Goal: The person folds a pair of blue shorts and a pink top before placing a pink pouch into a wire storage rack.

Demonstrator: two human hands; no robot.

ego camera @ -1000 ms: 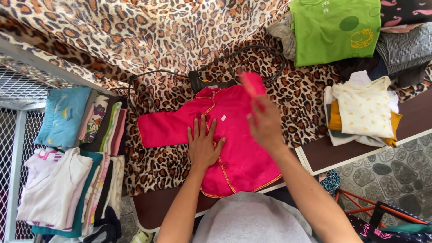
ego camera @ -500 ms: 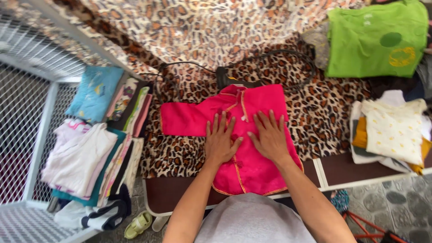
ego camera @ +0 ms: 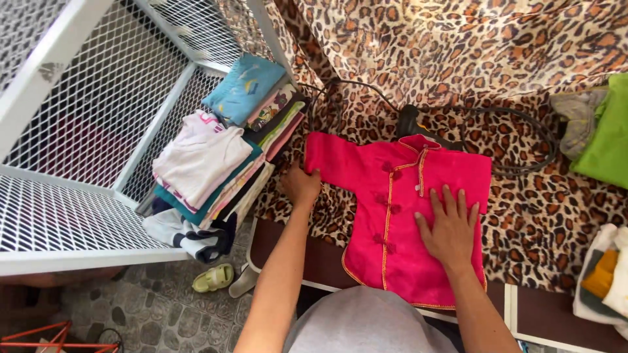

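Leopard-print cloth (ego camera: 523, 222) covers the table, a white mesh rack (ego camera: 98, 131) stands beside it with a stack of folded clothes (ego camera: 209, 163) on the shelf. Pink child's jacket (ego camera: 399, 216) lies flat on the cloth, front up, gold piping and knot buttons down the middle, one sleeve stretched out toward the rack.

Left hand (ego camera: 301, 186) sits at that sleeve's cuff — fingers curled narrow on the cuff end, pinching or just pressing, cannot tell. Arm reaches long and nearly straight from the body.

Right hand (ego camera: 450, 229) rests palm down on the jacket's other half, fingers spread wide and flat, tips pointing toward the collar, holding nothing, only pinning the fabric. Forearm comes up from below, wrist low.

Jacket looks light, soft, probably a bit slick — likely to slide on the cloth unless pinned. Best hold: cuff, shoulder seam or hem edge, not the middle.

Black cable (ego camera: 517, 163) loops just beyond the right fingertips; green garment (ego camera: 608, 144) farther off.
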